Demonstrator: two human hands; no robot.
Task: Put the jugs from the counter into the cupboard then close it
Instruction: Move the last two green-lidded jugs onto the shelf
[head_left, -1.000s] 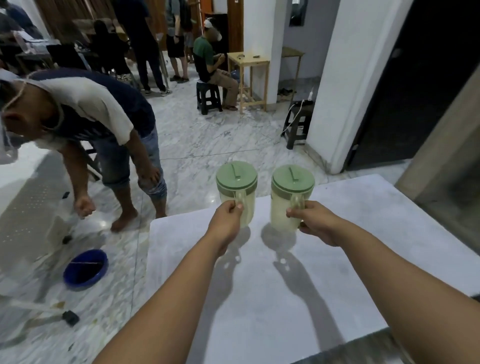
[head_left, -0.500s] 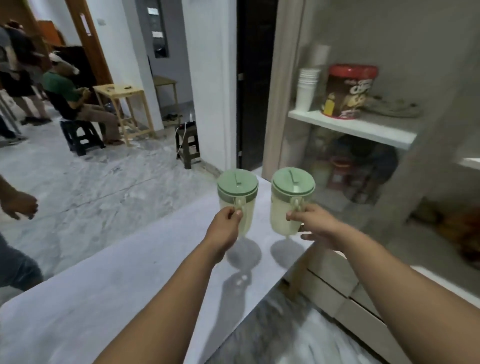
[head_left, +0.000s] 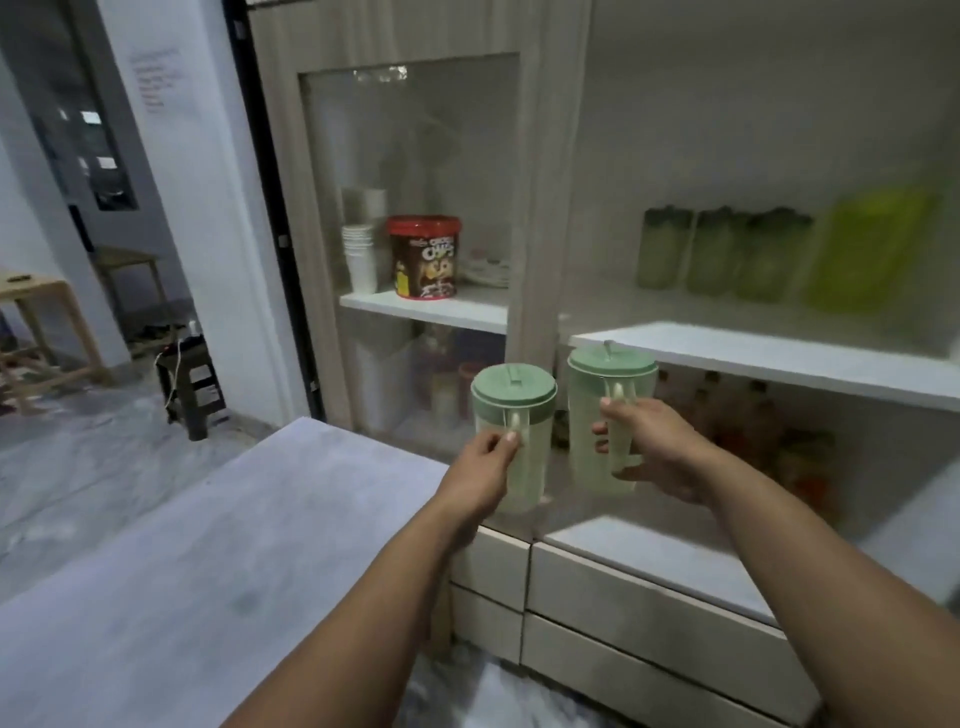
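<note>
— What stands behind the glass door?
— A red-lidded cereal tub, with a stack of white cups just left of it, touching or nearly so.
— And off to the left?
— A dark stool on the marble floor, near a wooden side table.

Cupboard right bay stands open. Its upper shelf is bare along the front edge and at the left end, w/ open air above. Back of that shelf: three dark-lidded green containers in a row, yellow-green item to their right. Below the shelf: bottles, blurry, crowd the back. Left bay is blocked by a glass door; the frame post divides the bays. Counter corner sits just before the drawers.
</note>
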